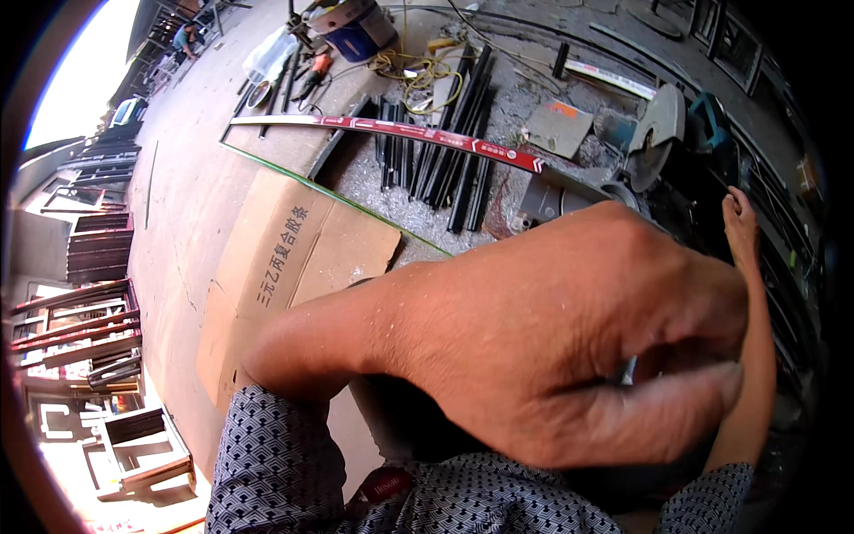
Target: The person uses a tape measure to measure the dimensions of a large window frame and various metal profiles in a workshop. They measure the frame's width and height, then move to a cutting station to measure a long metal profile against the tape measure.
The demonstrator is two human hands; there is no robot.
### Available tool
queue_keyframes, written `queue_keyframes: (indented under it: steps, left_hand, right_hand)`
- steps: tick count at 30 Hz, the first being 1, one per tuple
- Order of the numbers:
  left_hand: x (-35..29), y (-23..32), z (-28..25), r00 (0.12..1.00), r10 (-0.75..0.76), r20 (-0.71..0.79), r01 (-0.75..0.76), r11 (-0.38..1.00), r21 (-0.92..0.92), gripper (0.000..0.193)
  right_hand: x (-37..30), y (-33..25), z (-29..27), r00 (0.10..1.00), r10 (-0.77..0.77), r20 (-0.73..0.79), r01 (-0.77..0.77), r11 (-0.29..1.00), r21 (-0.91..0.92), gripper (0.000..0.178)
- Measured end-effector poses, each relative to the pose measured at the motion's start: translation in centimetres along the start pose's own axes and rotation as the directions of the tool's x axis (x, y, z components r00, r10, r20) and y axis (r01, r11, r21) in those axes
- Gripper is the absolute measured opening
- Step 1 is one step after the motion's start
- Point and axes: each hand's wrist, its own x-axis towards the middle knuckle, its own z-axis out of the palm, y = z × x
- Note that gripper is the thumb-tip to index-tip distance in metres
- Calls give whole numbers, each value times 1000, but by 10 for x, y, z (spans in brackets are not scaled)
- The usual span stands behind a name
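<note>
My left hand (587,338) looms large and close in the middle right, back of the hand up. Its fingers curl toward the thumb; whatever they pinch, if anything, is hidden. Farther off at the right, my right hand (740,222) is curled beside the dark parts of a cut-off saw (656,133); what lies in its fingers is lost in shadow. The saw has a pale round guard and a teal motor housing (709,125). A long profile with red and white film (427,135) stretches from the far left to the saw.
Flattened cardboard (285,267) lies on the floor at left, crossed by a thin green-edged strip (329,190). Several black profile pieces (454,142) are piled beyond it. A bucket (354,31), an orange-black power tool (314,73) and yellow cord (418,76) lie behind. Frames (147,445) stand at far left.
</note>
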Motion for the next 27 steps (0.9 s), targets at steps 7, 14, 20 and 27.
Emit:
queue_keyframes:
  steps: [7, 14, 20, 27]
  left_hand:
    - [-8, 4, 53, 995, 22, -102, -41, 982, -182, 26]
    - [-9, -26, 46, 969, -168, -182, 170, 985, -7, 27]
    - [3, -73, 26, 860, -441, 256, 55, 580, 813, 21]
    - [-30, -103, 64, 722, -525, 451, -54, 607, 793, 25]
  right_hand:
    - [-130, 36, -8, 953, 160, 257, -172, 985, 21, 34]
    - [-170, 23, 5, 907, -13, 421, 48, 996, -74, 21]
    - [-215, 36, 43, 703, 99, 704, 206, 919, -336, 14]
    - [-257, 47, 181, 657, 74, 750, 165, 957, -238, 30]
